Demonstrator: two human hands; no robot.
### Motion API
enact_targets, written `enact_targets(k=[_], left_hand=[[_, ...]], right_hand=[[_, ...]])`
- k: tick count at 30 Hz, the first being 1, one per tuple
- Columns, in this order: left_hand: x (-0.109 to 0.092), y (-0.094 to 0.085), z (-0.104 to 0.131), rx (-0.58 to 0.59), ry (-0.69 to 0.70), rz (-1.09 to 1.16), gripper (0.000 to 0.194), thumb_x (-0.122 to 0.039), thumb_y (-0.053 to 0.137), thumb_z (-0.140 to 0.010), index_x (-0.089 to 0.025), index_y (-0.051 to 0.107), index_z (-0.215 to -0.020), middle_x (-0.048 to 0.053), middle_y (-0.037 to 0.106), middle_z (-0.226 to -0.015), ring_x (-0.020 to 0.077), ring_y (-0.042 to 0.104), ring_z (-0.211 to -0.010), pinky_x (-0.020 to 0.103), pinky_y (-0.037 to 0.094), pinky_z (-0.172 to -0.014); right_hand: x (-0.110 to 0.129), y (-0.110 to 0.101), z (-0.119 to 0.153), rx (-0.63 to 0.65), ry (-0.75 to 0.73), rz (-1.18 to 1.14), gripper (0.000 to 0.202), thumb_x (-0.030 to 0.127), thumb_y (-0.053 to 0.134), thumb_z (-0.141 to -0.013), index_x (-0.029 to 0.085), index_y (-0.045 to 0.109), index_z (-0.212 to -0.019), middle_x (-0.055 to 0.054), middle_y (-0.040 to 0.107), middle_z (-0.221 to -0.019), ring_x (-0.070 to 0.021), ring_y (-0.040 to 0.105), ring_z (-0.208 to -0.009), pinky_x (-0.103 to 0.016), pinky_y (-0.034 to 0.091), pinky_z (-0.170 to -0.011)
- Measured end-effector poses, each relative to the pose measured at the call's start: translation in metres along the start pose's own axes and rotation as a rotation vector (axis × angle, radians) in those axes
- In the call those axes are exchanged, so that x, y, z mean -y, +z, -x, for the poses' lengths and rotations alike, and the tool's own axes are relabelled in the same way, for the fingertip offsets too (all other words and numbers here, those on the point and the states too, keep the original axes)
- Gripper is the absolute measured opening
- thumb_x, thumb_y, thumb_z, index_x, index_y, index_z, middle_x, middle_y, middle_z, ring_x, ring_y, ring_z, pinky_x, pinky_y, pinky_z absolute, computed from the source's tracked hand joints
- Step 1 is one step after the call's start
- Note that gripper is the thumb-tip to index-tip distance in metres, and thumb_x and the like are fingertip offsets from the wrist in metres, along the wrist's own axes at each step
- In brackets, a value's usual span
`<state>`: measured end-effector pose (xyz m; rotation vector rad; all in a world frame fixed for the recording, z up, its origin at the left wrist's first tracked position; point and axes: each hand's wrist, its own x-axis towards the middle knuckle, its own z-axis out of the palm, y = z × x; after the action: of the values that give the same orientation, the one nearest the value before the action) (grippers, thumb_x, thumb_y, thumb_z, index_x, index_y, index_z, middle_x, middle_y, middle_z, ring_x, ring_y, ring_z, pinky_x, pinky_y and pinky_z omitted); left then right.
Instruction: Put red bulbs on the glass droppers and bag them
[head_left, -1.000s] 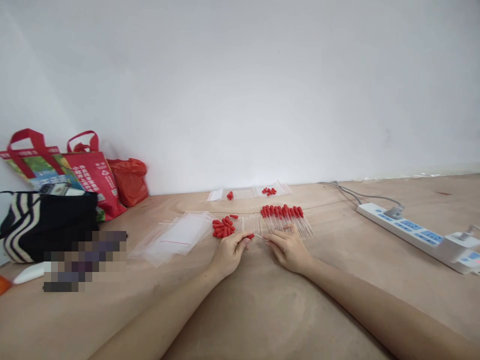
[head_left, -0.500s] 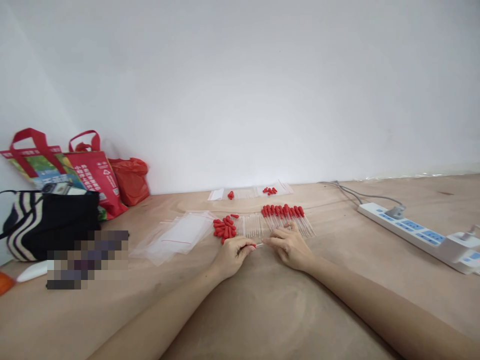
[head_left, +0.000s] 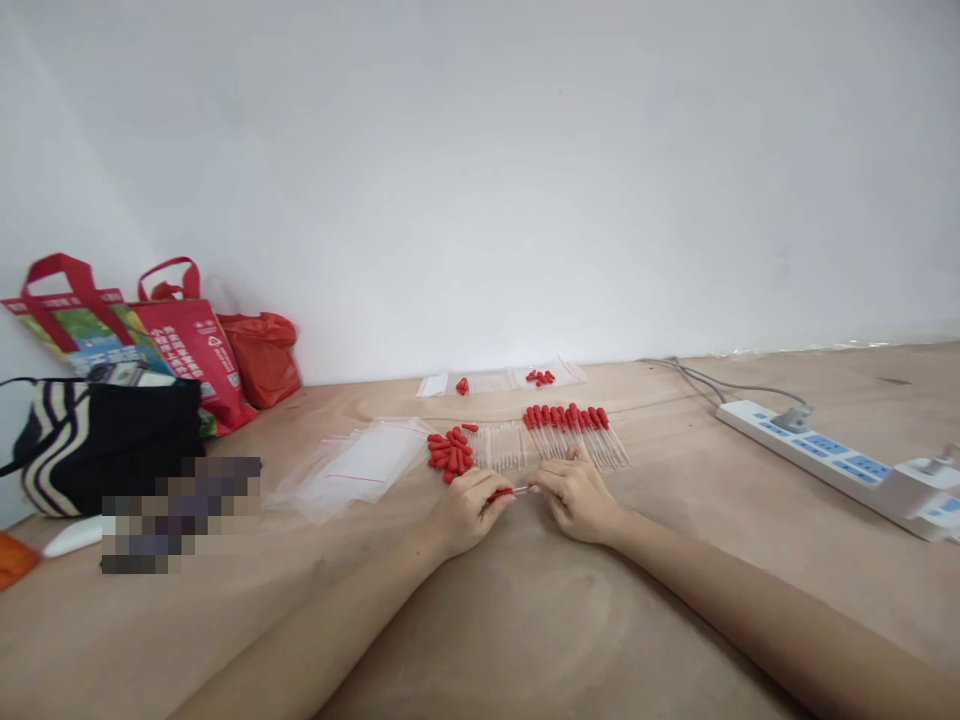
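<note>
- The left hand (head_left: 465, 512) has thumb and fingers pinched together on a red bulb (head_left: 501, 494); the right hand (head_left: 577, 495) pinches a clear tube (head_left: 522, 489) that points at it, both in the middle of the table (head_left: 480, 620), well in from the far edge.
- Whether the tube's tip is inside the bulb is too small to tell; if they are out of line, a push could skid off or bend the bulb.
- A hard sideways press might snap the tube, if it is glass, close to the fingertips.
- The left knuckles are just beside the pile of red bulbs (head_left: 451, 455); a nudge could roll some away.
- Toward the far edge, the row of bare tubes (head_left: 501, 447) and the red-topped tubes (head_left: 576, 432) lie close beyond the right fingers, easily knocked askew.
- Plastic bags (head_left: 367, 478) overlap loosely left of the pile, limiting room there.
- Toward the table's right side, the power strip (head_left: 817, 455) is well apart from the hands.
</note>
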<state>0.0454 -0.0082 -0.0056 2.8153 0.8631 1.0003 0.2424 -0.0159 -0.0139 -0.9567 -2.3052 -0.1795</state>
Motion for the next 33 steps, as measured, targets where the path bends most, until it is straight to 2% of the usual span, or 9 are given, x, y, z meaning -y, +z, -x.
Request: enact_targets(k=[8, 11, 14, 16, 18, 20, 23, 26, 33], left_hand=[[0.004, -0.004, -0.003, 0.075, 0.021, -0.087, 0.020, -0.023, 0.041, -0.085, -0.016, 0.059, -0.082, 0.006, 0.063, -0.078, 0.0164, 0.055, -0.071, 0.029, 0.041, -0.068], [0.009, -0.006, -0.005, 0.056, -0.018, -0.111, 0.019, -0.024, 0.042, -0.085, -0.018, 0.060, -0.084, 0.004, 0.064, -0.078, 0.0168, 0.056, -0.073, 0.030, 0.040, -0.071], [0.013, -0.008, -0.004, -0.023, -0.061, -0.151, 0.018, -0.029, 0.047, -0.083, -0.020, 0.059, -0.093, 0.005, 0.064, -0.085, 0.0188, 0.055, -0.082, 0.033, 0.038, -0.078], [0.016, -0.011, -0.003, -0.094, -0.109, -0.198, 0.028, -0.032, 0.053, -0.079, -0.019, 0.055, -0.104, 0.007, 0.061, -0.096, 0.0214, 0.052, -0.091, 0.035, 0.036, -0.084], [0.019, -0.013, -0.001, -0.154, -0.197, -0.244, 0.035, -0.029, 0.056, -0.076, -0.018, 0.052, -0.109, 0.008, 0.058, -0.100, 0.0230, 0.049, -0.096, 0.037, 0.035, -0.086], [0.023, -0.013, -0.001, -0.187, -0.322, -0.279, 0.031, -0.025, 0.057, -0.074, -0.018, 0.053, -0.104, 0.008, 0.058, -0.098, 0.0237, 0.049, -0.095, 0.037, 0.036, -0.084], [0.028, -0.013, -0.001, -0.220, -0.512, -0.309, 0.025, -0.025, 0.058, -0.072, -0.019, 0.056, -0.096, 0.007, 0.058, -0.095, 0.0252, 0.049, -0.093, 0.039, 0.037, -0.080], [0.030, -0.011, -0.002, -0.224, -0.577, -0.314, 0.022, -0.027, 0.060, -0.071, -0.021, 0.058, -0.091, 0.006, 0.057, -0.094, 0.0258, 0.048, -0.093, 0.040, 0.037, -0.079], [0.031, -0.009, -0.001, -0.198, -0.567, -0.318, 0.024, -0.030, 0.063, -0.068, -0.022, 0.060, -0.090, 0.006, 0.055, -0.094, 0.0253, 0.047, -0.094, 0.039, 0.036, -0.081]], right_hand=[[0.005, -0.003, -0.005, 0.186, 0.089, -0.050, 0.024, 0.019, 0.034, -0.086, 0.019, 0.057, -0.078, 0.001, 0.062, -0.070, -0.0104, 0.049, -0.062, -0.028, 0.019, -0.066], [0.005, -0.006, -0.010, 0.173, 0.022, 0.039, 0.021, 0.021, 0.038, -0.084, 0.020, 0.059, -0.087, -0.003, 0.063, -0.079, -0.0136, 0.051, -0.074, -0.030, 0.019, -0.068], [0.002, -0.011, -0.013, 0.143, 0.002, 0.137, 0.019, 0.019, 0.043, -0.080, 0.020, 0.061, -0.088, -0.005, 0.063, -0.081, -0.0160, 0.050, -0.079, -0.032, 0.020, -0.071], [-0.006, -0.014, -0.013, 0.077, 0.111, 0.176, 0.020, 0.020, 0.043, -0.079, 0.020, 0.062, -0.085, -0.005, 0.063, -0.080, -0.0170, 0.050, -0.080, -0.033, 0.020, -0.072], [-0.020, -0.018, -0.011, -0.041, 0.350, 0.190, 0.022, 0.023, 0.042, -0.080, 0.020, 0.063, -0.083, -0.006, 0.064, -0.082, -0.0175, 0.051, -0.080, -0.033, 0.020, -0.074], [-0.037, -0.022, -0.008, -0.144, 0.637, 0.177, 0.023, 0.026, 0.041, -0.080, 0.020, 0.063, -0.085, -0.005, 0.065, -0.083, -0.0176, 0.053, -0.080, -0.033, 0.021, -0.074], [-0.062, -0.025, -0.002, -0.146, 0.931, 0.161, 0.025, 0.031, 0.042, -0.077, 0.021, 0.063, -0.088, -0.003, 0.065, -0.074, -0.0185, 0.056, -0.074, -0.034, 0.023, -0.075], [-0.076, -0.024, 0.001, -0.104, 1.037, 0.177, 0.027, 0.033, 0.042, -0.076, 0.021, 0.063, -0.089, -0.004, 0.065, -0.074, -0.0203, 0.057, -0.075, -0.036, 0.023, -0.078], [-0.081, -0.013, -0.001, -0.064, 1.050, 0.221, 0.030, 0.039, 0.042, -0.077, 0.020, 0.061, -0.092, -0.007, 0.065, -0.080, -0.0223, 0.056, -0.079, -0.038, 0.024, -0.078]])
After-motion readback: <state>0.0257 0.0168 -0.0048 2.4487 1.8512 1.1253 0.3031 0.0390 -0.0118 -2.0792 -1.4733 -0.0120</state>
